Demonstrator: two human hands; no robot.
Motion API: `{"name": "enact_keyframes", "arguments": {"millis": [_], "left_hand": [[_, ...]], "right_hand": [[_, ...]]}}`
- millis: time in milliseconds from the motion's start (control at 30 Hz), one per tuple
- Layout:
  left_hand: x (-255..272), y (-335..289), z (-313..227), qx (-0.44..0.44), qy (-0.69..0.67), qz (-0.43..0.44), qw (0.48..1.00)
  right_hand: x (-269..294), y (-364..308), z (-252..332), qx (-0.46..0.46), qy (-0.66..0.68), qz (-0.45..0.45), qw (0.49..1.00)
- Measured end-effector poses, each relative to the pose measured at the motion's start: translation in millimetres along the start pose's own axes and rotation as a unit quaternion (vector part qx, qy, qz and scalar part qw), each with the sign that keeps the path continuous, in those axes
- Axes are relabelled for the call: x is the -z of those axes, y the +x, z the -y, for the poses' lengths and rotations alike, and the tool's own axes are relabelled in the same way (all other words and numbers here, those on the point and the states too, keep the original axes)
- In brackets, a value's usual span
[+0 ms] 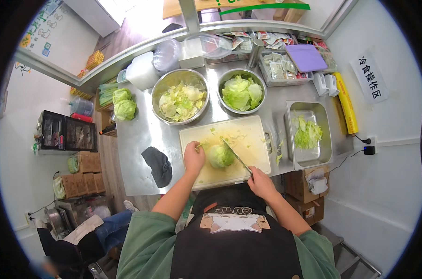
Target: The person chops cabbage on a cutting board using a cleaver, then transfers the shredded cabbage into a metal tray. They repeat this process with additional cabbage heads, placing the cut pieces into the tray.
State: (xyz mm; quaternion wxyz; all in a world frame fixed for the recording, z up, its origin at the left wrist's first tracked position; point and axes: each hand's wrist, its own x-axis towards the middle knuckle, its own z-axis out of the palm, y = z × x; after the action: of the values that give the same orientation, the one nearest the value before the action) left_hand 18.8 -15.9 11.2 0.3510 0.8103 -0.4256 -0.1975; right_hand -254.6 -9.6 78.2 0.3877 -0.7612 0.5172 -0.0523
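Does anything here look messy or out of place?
Slightly. Lettuce scraps lie loose on the steel table between the cutting board and the rectangular tray, and a dark cloth sits crumpled beside the board.

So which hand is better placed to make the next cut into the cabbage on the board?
Probably the right. The right hand grips the knife, its blade already resting against the cabbage piece on the cutting board. The left hand is beside the cabbage at its left, steadying it and holding no tool.
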Motion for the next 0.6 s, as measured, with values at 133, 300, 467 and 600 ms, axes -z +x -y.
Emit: {"name": "enact_keyframes", "arguments": {"millis": [133, 300, 467, 600], "left_hand": [[7, -11, -19, -0.109, -0.001, 0.006, 0.994], [0, -30, -25, -0.291, 0.125, 0.127, 0.940], [5, -32, -31, -0.259, 0.120, 0.199, 0.938], [-6, -15, -17, -0.254, 0.095, 0.182, 0.945]], "right_hand": [[-2, 0, -1, -0.004, 0.017, 0.004, 1.000], [0, 3, 3, -0.028, 0.045, 0.025, 0.998], [-1, 4, 7, -0.033, 0.062, 0.011, 0.997], [-3, 6, 16, -0.038, 0.068, 0.005, 0.997]]}}
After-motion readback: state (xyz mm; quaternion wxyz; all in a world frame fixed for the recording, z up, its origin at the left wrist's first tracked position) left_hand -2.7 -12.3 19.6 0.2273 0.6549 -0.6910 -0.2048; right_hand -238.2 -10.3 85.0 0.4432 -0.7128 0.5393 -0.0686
